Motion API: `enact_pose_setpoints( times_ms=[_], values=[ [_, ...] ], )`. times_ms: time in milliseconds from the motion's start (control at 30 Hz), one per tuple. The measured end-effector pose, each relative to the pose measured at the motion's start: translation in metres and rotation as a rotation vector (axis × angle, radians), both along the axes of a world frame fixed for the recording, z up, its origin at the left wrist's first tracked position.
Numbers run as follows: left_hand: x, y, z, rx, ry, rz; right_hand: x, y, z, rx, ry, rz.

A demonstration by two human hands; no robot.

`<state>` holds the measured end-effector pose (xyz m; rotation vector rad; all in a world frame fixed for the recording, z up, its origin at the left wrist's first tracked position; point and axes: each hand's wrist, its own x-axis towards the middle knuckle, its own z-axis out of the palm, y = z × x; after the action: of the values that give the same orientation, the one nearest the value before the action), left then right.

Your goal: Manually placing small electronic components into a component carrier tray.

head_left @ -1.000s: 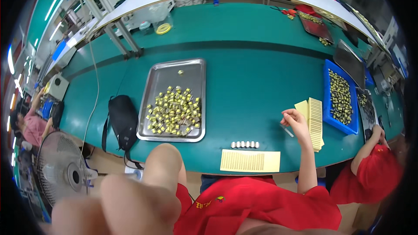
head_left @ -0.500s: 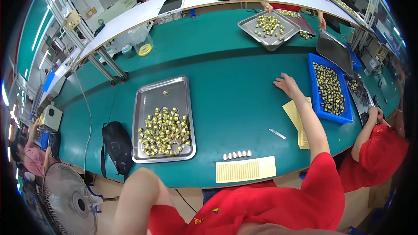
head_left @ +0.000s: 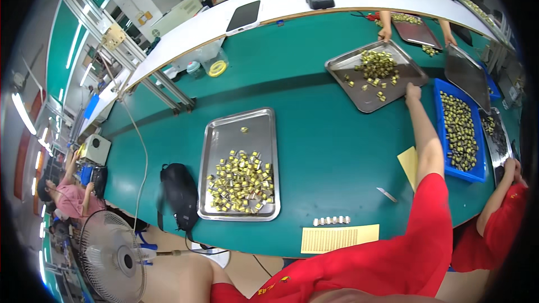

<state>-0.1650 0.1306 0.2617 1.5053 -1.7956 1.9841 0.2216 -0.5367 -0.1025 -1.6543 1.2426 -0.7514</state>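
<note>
The metal tray (head_left: 359, 95) of small parts (head_left: 377, 64) is toward the table's (head_left: 331, 151) far right corner, left of the nearer right hand (head_left: 414, 92), whose grip on the rim I cannot tell; the left hand is out of view.

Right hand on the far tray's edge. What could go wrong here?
Loose yellow parts may slide or spill if the far tray tips between the right hand and the co-worker's hand.
Its right corner could knock the nearby blue bin.
The right forearm, pulling back, might sweep the slim pale tool.
</note>
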Motion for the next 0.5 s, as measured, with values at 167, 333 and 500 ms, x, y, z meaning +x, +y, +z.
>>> enact_pose_setpoints(
  times_ms=[167,333,500],
  values=[
    [0.021,0.010,-0.024,-0.144,0.070,-0.142,-0.031,-0.023,0.011,0.365,-0.160,0.311],
    [0.021,0.008,-0.019,0.191,0.119,-0.594,-0.043,0.039,0.027,0.442,-0.262,0.434],
    [0.023,-0.018,-0.019,0.058,0.221,-0.769,-0.097,0.067,0.032,0.389,-0.167,0.371]
  ],
)
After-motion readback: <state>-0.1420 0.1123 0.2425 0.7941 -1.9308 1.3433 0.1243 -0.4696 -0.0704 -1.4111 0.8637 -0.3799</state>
